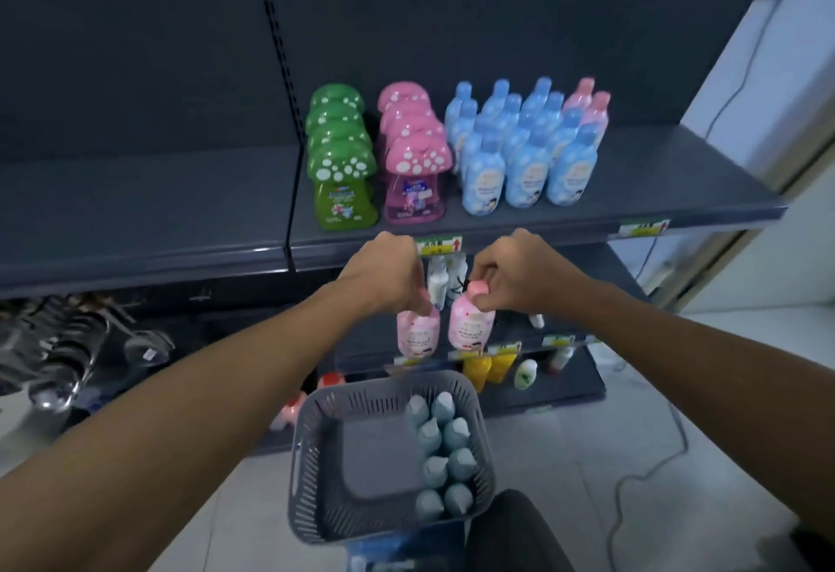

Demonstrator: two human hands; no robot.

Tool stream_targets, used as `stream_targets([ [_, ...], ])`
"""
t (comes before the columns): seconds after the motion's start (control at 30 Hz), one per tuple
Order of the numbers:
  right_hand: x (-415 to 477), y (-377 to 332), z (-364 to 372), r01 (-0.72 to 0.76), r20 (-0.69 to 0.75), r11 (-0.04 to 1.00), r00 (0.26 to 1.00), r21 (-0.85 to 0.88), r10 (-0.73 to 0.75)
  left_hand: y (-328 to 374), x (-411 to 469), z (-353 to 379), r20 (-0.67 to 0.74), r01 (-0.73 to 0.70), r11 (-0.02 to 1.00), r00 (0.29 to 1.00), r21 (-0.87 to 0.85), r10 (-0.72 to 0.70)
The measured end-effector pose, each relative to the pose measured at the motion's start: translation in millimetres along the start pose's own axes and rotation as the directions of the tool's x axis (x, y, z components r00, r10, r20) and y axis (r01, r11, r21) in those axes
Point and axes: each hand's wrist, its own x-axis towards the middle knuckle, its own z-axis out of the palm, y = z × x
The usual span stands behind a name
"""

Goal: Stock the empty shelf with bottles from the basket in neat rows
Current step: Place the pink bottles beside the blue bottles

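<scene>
Stocking in progress: a person's left hand [388, 275] and right hand [519, 275] each lift a pink bottle by its top, in the air between the grey basket [311, 458] nearby and the front lip of the shelf [677, 174] beyond. The fingers of both hands are curled round the bottle tops. The left pink bottle [418, 332] and the right pink bottle [470, 323] hang side by side, just apart. On the shelf stand rows of green mushroom-topped bottles [341, 165], pink mushroom-topped bottles [415, 165] and blue bottles [524, 160], with two shelved pink bottles [589, 104] at the far right. The pair in hand appears bound for that pink row. Done well, each bottle clears the lip and lands upright in front of the shelved pink ones, label forward, without nudging the blue row beside it. Teal-capped bottles [445, 449] wait in the basket's right side.
</scene>
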Motion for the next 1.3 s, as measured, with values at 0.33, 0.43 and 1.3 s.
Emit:
stream_targets([
  [0.33, -8.6, 23.2, -100.3, -0.072, -0.079, 0.997, 0.994, -0.034, 0.069, 78.3, 23.5, -72.9, -0.080, -0.148, 0.987, 0.985, 0.071, 0.153],
  [0.43, -13.2, 40.0, -123.3, -0.091, -0.101, 0.994, 0.991, -0.067, 0.084, 103.5, 33.0, -82.9, -0.122, -0.187, 0.980, 0.973, 0.074, 0.195],
  [1.3, 67.0, 297.9, -224.9, 0.010, 0.007, 0.994, 1.000, -0.105, -0.009, 274.3, 197.8, -75.1, -0.168, -0.093, 0.990, 0.983, -0.105, 0.075],
])
